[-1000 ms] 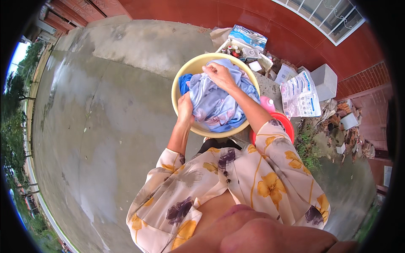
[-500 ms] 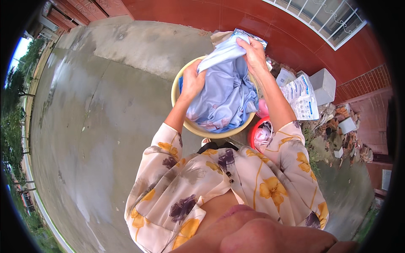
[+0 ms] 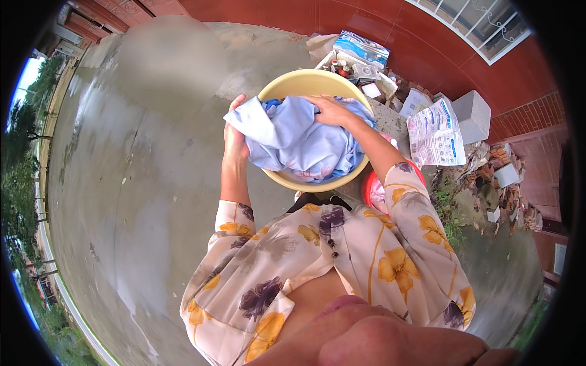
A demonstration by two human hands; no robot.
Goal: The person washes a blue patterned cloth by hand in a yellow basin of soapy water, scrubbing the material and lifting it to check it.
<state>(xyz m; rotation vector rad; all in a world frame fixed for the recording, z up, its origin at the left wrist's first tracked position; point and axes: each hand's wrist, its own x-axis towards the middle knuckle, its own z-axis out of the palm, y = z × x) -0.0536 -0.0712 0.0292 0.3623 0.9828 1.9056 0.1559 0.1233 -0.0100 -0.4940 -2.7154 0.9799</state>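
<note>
At upper centre, the left hand (image 3: 235, 139) grips blue cloth (image 3: 293, 137) left of the yellow basin (image 3: 299, 82), seemingly to spread it; the right hand (image 3: 334, 112) touches folds, grip unclear.

Cloth (image 3: 299, 137) lies in a basin (image 3: 294, 83), reaching past its left rim; a bucket (image 3: 368, 194) sits right, a carton (image 3: 361, 50) behind, near a wall (image 3: 268, 15).

Red wall (image 3: 366, 21), white-barred window (image 3: 479, 25); grey ground (image 3: 146, 201), seemingly wet; trees (image 3: 19, 161) far left.
</note>
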